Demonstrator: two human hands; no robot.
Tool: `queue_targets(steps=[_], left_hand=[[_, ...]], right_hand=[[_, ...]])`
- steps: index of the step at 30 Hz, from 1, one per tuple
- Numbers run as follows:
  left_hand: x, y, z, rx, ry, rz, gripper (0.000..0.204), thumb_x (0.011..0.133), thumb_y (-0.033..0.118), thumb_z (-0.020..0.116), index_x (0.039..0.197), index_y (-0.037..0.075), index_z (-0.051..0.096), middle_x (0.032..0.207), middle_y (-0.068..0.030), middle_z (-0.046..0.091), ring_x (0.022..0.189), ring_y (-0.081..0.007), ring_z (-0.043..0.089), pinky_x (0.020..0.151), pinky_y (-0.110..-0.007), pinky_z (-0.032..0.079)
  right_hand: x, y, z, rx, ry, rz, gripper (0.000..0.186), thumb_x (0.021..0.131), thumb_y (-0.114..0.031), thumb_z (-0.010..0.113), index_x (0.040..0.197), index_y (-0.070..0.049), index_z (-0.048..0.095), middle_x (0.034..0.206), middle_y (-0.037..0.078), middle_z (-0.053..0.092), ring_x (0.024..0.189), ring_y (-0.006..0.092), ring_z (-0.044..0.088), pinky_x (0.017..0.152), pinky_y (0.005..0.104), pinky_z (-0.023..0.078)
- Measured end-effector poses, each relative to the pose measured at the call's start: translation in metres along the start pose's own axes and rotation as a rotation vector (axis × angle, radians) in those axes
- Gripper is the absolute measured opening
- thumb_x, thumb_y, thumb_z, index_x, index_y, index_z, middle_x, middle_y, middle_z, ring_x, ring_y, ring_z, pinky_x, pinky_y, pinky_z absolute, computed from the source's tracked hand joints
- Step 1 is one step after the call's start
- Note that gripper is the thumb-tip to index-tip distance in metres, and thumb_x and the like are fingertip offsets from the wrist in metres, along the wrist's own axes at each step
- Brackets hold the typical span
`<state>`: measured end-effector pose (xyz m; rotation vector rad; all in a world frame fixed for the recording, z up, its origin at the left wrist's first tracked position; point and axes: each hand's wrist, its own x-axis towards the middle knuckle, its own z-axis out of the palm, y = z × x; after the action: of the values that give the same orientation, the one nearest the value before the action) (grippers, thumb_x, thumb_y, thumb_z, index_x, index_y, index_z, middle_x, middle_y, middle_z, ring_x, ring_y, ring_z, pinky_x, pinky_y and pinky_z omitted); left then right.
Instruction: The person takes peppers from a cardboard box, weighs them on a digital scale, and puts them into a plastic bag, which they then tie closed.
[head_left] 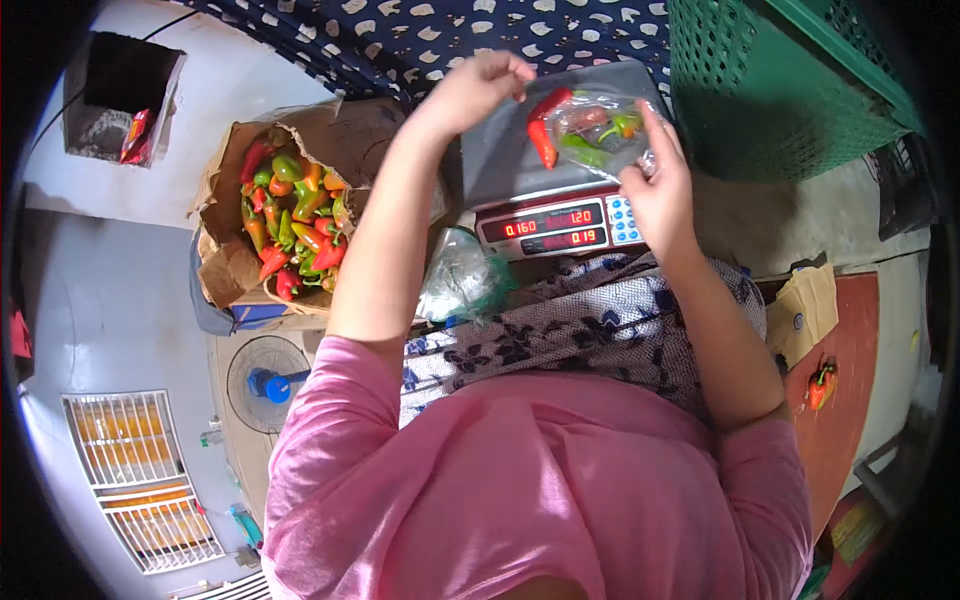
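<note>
Right of top centre, your right hand grips the bag on the scale; your left hand curls, seemingly empty. Tugging sharply could spill the red pepper at the bag's left; pressing could skew the reading.

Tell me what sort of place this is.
Possibly a small indoor produce-weighing corner: there's a lit digital scale, a brown paper sack of peppers, and a large green plastic basket.
</note>
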<state>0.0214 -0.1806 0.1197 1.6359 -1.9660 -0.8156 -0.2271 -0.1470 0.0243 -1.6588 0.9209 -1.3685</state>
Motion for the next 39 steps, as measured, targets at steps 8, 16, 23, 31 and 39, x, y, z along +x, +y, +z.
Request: queue_targets(steps=[8,16,23,31,39], left_hand=[[0.011,-0.061,0.087,0.535,0.116,-0.535,0.063,0.08,0.06,0.058,0.123,0.015,0.06,0.113,-0.0104,0.068,0.106,-0.0296,0.064,0.09,-0.039,0.049],[-0.022,-0.071,0.037,0.263,0.178,-0.51,0.052,0.072,0.046,0.062,0.095,0.0,0.07,0.094,-0.0233,0.069,0.091,-0.0335,0.068,0.082,-0.038,0.051],[-0.029,-0.092,0.05,0.613,0.131,-0.539,0.069,0.076,0.058,0.061,0.121,0.006,0.054,0.105,-0.0196,0.068,0.101,-0.0322,0.066,0.087,-0.04,0.051],[0.001,-0.073,0.07,0.586,0.288,-0.603,0.076,0.078,0.063,0.058,0.127,0.007,0.05,0.105,-0.0174,0.069,0.101,-0.0317,0.066,0.085,-0.041,0.052],[-0.005,-0.086,0.05,0.699,0.012,-0.521,0.06,0.073,0.053,0.06,0.108,0.005,0.067,0.105,-0.02,0.069,0.098,-0.0318,0.068,0.085,-0.04,0.053]], right_hand=[[-0.008,-0.009,0.0,-0.048,-0.081,-0.018,0.067,0.074,0.005,0.054,0.14,0.0,0.042,0.136,0.022,0.047,0.115,0.0302,0.055,0.092,0.0317,0.046],[-0.024,-0.014,0.013,-0.119,-0.278,-0.007,0.074,0.074,0.001,0.056,0.144,-0.007,0.035,0.143,0.021,0.039,0.112,0.0395,0.055,0.09,0.0408,0.048],[-0.022,-0.018,0.017,-0.133,-0.3,-0.004,0.074,0.074,0.001,0.055,0.144,-0.007,0.034,0.143,0.024,0.039,0.112,0.0406,0.055,0.092,0.0409,0.047],[-0.022,-0.015,0.014,-0.147,-0.296,-0.003,0.077,0.074,0.003,0.057,0.146,-0.008,0.033,0.144,0.023,0.038,0.121,0.0393,0.05,0.095,0.0383,0.046],[-0.02,-0.011,0.011,-0.183,-0.271,-0.04,0.074,0.075,0.001,0.056,0.145,-0.009,0.034,0.144,0.02,0.04,0.113,0.0372,0.056,0.091,0.0378,0.048]])
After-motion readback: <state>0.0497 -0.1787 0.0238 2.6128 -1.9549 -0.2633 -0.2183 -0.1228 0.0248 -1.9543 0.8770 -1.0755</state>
